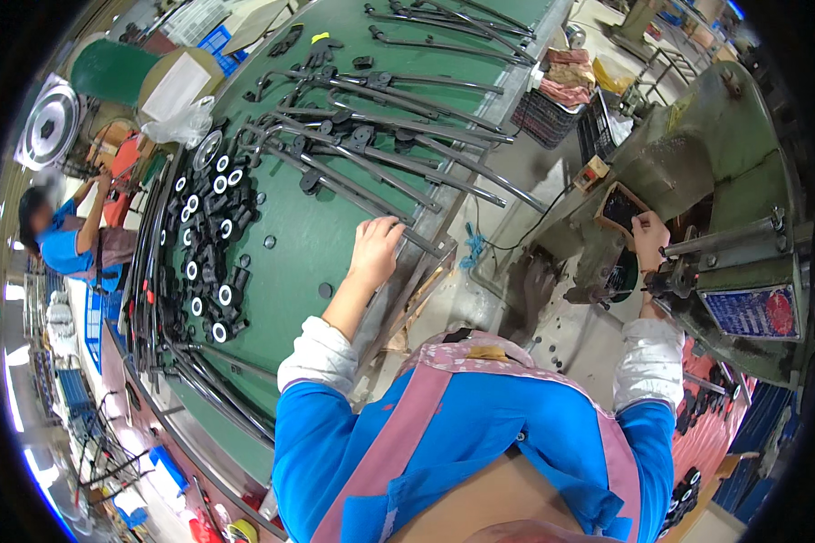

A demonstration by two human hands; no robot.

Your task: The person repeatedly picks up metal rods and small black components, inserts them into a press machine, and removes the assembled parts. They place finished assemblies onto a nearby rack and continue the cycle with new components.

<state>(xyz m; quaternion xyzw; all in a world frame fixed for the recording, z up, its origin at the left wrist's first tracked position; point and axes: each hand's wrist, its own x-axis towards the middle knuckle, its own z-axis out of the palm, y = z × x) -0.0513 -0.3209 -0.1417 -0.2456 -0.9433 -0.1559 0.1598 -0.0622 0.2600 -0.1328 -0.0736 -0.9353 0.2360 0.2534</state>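
Note:
At the near right edge of the green table, my left hand [376, 252] is closed, its fingers bent over the end of a black metal tube [423, 243]. Several bent black tubes with dark clamp-like fittings [360, 138] lie just beyond it. My right hand [648, 242] reaches to a small wooden box [609, 215] with dark contents, beside the green machine. Its fingers are drawn together at the box's rim; whatever they pinch is too small to make out. The machine's spindle [666, 282] is close to my right wrist.
Black fittings with white rings [225, 295] are heaped on the table's left side. A green machine [733, 154] stands close on my right. A black crate with cloths [552, 116] is on the floor beyond. Another person [72, 235] works at far left. Small dark pieces are scattered on the floor.

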